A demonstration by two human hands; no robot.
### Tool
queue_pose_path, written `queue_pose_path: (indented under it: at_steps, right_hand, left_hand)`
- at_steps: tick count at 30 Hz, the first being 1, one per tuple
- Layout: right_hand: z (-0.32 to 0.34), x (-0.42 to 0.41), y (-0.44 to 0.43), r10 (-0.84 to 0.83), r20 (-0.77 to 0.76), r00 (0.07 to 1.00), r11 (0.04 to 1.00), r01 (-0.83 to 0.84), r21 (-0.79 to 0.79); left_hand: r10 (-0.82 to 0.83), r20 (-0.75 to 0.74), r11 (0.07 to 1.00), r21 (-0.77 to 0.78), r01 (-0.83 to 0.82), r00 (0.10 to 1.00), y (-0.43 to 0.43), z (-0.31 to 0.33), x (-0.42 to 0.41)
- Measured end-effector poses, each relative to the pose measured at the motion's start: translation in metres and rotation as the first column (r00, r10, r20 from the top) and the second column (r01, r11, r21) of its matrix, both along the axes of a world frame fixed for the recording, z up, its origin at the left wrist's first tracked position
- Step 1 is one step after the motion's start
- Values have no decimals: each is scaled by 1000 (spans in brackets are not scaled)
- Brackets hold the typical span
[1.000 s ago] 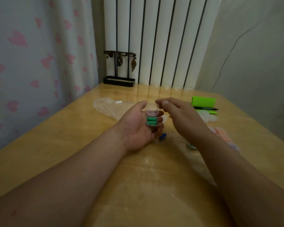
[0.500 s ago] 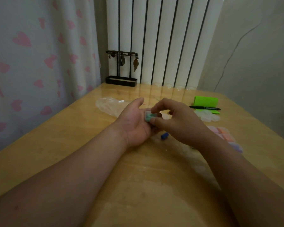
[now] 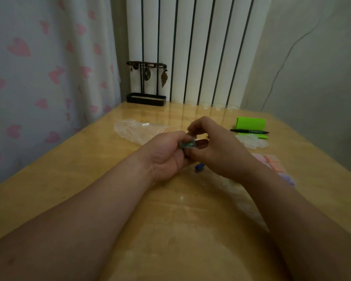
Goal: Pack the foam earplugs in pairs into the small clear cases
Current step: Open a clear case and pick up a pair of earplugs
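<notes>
A small clear case with green foam earplugs inside sits between both hands above the table's middle. My left hand holds it from below and the left, fingers curled round it. My right hand pinches it from above and the right with thumb and fingertips. A blue earplug lies on the table just under the hands. Pink, orange and purple earplugs lie to the right, partly hidden by my right forearm. Empty clear cases sit in a pile beyond them.
A crumpled clear plastic bag lies left of the hands. A green box and a black pen are at the back right. A black jewellery stand stands at the table's far edge by the radiator.
The case's lid stood open with my right hand apart from it. Now the right hand has come onto the case and both hands pinch it together, the lid down.
</notes>
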State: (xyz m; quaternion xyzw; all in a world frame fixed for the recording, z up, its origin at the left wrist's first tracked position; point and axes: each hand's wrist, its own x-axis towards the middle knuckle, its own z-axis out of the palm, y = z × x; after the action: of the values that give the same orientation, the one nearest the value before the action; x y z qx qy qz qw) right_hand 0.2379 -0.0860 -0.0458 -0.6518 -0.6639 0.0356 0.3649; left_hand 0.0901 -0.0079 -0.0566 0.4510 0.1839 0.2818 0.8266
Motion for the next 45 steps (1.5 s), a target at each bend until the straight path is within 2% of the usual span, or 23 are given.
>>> queue_pose_path:
  at_steps: [18, 31, 35, 38, 41, 45]
  right_hand:
    - [-6, 0, 3, 19, -9, 1000, 1000, -19, 10]
    - [-9, 5, -1, -37, 35, 999, 999, 36, 34]
    - [-1, 8, -4, -61, 71, 996, 998, 60, 19]
    - [4, 20, -18, -109, 68, 992, 994, 109, 10]
    - [9, 42, -43, -190, 68, 979, 981, 193, -32]
    - [14, 76, -88, -297, 85, 951, 953, 300, -35]
  left_hand:
    - [35, -38, 997, 72, -32, 999, 3, -3, 5]
    - [32, -33, 998, 55, -30, 999, -1, -5, 6]
    - [38, -82, 994, 106, -29, 996, -3, -3, 6]
    - [91, -139, 977, 206, -61, 986, -7, -1, 5]
    - [202, -192, 918, 379, -117, 960, -10, 3, 4]
    - [309, -173, 853, 486, -192, 935, -12, 3, 6]
